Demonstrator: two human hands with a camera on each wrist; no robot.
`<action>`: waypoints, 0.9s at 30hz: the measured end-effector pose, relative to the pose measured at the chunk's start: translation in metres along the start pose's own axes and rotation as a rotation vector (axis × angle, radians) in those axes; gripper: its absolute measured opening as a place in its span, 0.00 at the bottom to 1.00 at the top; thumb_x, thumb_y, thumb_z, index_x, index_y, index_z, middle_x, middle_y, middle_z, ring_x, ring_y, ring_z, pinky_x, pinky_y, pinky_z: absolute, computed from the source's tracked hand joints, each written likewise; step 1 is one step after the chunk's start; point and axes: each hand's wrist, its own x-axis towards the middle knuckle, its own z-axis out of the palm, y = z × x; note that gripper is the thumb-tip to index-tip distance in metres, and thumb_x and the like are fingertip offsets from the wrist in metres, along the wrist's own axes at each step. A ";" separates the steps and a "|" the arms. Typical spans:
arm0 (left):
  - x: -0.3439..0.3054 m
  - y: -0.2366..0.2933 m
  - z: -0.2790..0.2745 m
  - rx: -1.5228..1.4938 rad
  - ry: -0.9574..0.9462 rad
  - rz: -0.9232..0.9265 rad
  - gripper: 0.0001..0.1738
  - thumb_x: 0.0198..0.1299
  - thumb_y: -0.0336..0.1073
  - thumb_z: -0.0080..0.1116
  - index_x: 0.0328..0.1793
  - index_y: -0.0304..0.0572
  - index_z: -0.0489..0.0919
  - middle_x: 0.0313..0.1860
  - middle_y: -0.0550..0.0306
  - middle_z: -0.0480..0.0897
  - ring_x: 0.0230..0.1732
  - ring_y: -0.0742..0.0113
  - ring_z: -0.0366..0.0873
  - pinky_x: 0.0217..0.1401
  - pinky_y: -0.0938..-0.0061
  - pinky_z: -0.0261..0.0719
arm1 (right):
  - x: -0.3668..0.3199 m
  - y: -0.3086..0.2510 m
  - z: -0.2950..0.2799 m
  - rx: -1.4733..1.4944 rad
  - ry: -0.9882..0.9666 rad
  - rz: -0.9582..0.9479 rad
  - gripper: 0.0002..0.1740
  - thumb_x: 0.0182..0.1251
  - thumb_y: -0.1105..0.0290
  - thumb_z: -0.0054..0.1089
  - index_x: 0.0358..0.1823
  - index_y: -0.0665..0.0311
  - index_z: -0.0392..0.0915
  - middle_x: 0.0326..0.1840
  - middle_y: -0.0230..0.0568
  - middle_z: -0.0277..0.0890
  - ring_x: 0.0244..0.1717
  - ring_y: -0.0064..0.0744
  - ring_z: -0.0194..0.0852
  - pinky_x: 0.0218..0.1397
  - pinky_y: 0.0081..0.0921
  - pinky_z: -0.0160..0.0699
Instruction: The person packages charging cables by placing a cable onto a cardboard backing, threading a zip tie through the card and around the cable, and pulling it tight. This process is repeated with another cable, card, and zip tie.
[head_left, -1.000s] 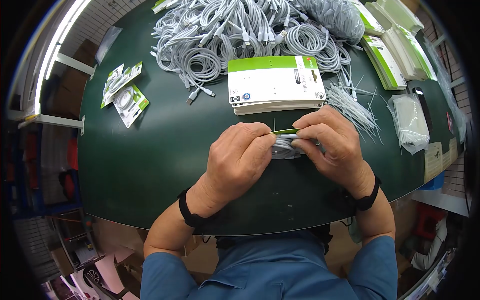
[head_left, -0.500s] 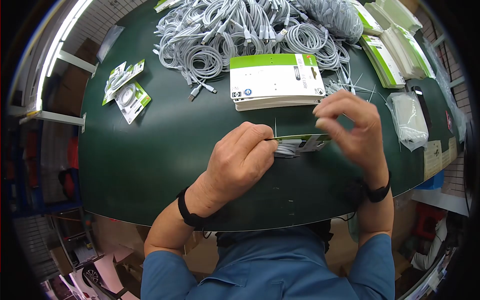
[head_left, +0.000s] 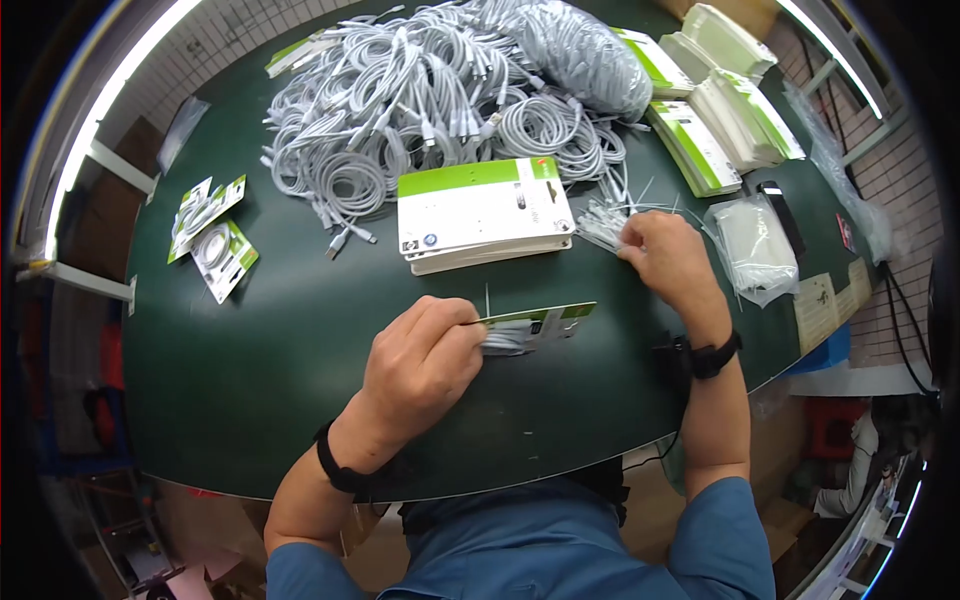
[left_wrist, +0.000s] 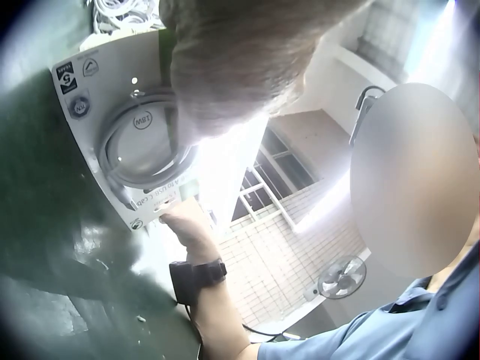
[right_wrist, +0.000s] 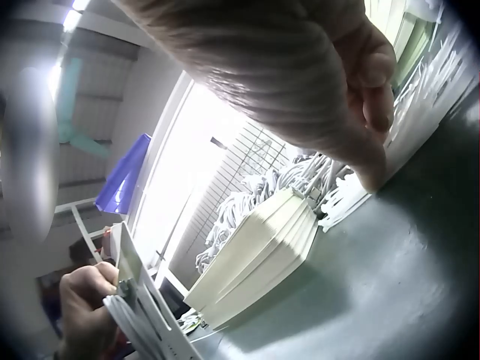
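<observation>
My left hand pinches the left end of a white and green cable card, held on edge above the table. A coiled white cable lies against the card's near face; the left wrist view shows its loop on the printed side. A thin cable tie tail sticks out behind the card. My right hand has its curled fingertips at the pile of white cable ties. Whether it grips a tie, I cannot tell.
A stack of cards stands ahead of the held card. Behind is a heap of coiled cables. Finished-looking cable packs lie at left. More card stacks, a bag of ties and a dark object are at right.
My right hand has let go of the card's right end and moved right and forward to the cable ties. My left hand keeps holding the card. The head view has shifted.
</observation>
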 end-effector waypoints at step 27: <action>0.002 0.009 0.000 -0.081 -0.057 0.126 0.17 0.45 0.18 0.77 0.41 0.35 0.85 0.44 0.50 0.87 0.38 0.54 0.88 0.39 0.64 0.89 | -0.015 -0.053 -0.034 1.091 -0.012 0.049 0.10 0.83 0.67 0.68 0.46 0.67 0.85 0.36 0.36 0.89 0.29 0.16 0.81 0.33 0.18 0.79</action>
